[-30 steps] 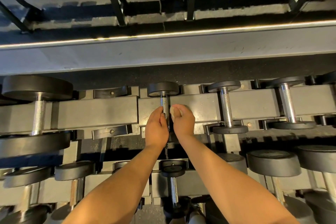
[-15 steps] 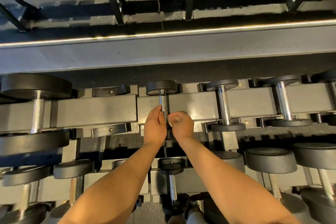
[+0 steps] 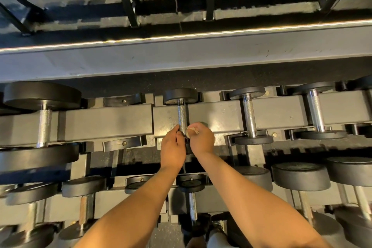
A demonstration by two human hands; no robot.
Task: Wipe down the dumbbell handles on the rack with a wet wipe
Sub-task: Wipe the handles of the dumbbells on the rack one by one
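Well, left hand grip tight round knurled chrome handle, right hand tight on crumpled wipe.

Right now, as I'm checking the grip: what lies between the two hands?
In the head view, the near end of the handle lies between the left hand and right hand, with the wipe pinched against it by the right.

Both hands are nearer the person than a second ago. The left hand and the right hand, with the wipe bunched in its fingers, now grip the near end of the dumbbell handle. A longer stretch of knurled steel shows bare beyond them.
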